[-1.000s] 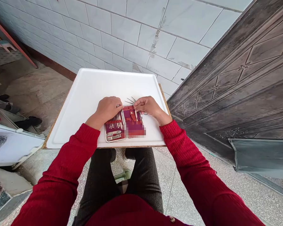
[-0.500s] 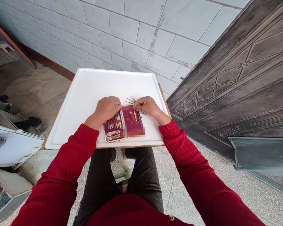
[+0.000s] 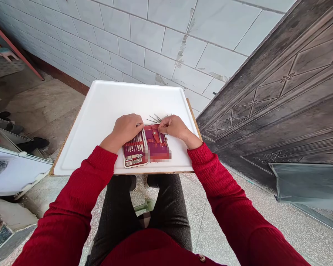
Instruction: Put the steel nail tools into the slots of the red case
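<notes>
An open manicure case (image 3: 155,150) with a dark red and purple lining lies near the tray's front edge. Its left panel holds several slim metal tools under a red band, with nail clippers (image 3: 133,159) below. My left hand (image 3: 127,128) is closed on the top edge of that panel, covering part of it. Over the right panel, my right hand (image 3: 173,127) pinches the upper end of a slim metal tool (image 3: 160,138), whose lower end is at a red loop; its kind is hidden. A red snap strap (image 3: 155,136) sits beside it. Several pointed metal tools (image 3: 154,119) lie behind my right hand.
The white tray (image 3: 100,107) rests on a wooden board (image 3: 192,114). Behind it is a tiled wall (image 3: 144,33); a dark carved door (image 3: 266,99) stands at the right. A shelf with dark items (image 3: 33,146) is at the left. My legs are under the tray's front edge.
My right fingertips have shifted slightly down and to the right over the right panel. The left hand and the case stay in place; the view has moved a little.
</notes>
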Available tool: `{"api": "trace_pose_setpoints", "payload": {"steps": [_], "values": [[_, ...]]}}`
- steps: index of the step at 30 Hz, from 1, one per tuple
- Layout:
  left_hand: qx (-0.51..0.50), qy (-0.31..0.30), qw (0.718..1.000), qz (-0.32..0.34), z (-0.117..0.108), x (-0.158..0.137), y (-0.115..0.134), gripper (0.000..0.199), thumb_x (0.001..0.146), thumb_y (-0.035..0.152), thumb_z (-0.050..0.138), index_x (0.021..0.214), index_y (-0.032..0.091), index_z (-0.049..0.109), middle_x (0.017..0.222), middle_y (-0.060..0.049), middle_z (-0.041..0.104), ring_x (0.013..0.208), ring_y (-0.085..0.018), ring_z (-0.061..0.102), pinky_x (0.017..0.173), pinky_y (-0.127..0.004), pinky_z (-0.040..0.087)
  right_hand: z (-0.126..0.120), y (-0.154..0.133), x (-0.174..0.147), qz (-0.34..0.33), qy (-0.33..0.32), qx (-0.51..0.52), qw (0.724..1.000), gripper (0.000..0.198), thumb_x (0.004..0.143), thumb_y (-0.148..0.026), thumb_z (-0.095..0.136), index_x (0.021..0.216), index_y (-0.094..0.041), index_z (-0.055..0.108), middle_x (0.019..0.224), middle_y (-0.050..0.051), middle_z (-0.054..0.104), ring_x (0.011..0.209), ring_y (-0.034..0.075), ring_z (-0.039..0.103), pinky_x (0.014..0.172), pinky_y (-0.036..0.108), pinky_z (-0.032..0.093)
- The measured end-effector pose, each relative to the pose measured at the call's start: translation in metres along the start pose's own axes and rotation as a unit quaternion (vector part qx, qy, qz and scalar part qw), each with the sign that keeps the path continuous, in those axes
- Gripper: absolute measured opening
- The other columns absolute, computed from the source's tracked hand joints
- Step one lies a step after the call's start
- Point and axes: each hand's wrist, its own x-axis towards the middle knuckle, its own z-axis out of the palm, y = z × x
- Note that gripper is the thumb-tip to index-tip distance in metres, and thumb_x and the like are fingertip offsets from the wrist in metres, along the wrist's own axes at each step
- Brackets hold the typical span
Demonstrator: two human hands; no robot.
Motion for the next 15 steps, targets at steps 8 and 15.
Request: {"api": "trace_pose_setpoints", "payload": {"steps": [8,15], "values": [[0.004,-0.004,1.000,-0.011,-0.0001,-0.0004,0.0009,0.024,0.099,0.029,0.049,0.086,0.023,0.068,0.108,-0.003,0.077,0.105,-0.022,0.068,0.071,-0.032,0.044,-0.0018,0.0029,-0.0020,-0.022,-0.024,0.009,0.999,0.009,0.069,-0.019,0.069,0.061,-0.016,0.073,0.062,0.000,0.068,0.060,0.012,0.056,0.060,0.025,0.042],[0.002,0.004,1.000,-0.001,0.0008,-0.0012,0.0002,0.025,0.100,0.029,0.047,0.086,0.022,0.068,0.105,-0.004,0.076,0.102,-0.022,0.067,0.071,-0.032,0.045,-0.0068,0.0082,-0.0004,-0.013,0.083,-0.005,0.996,0.014,0.079,-0.027,0.070,0.072,-0.016,0.075,0.063,0.001,0.068,0.054,0.012,0.057,0.057,0.026,0.042]]}}
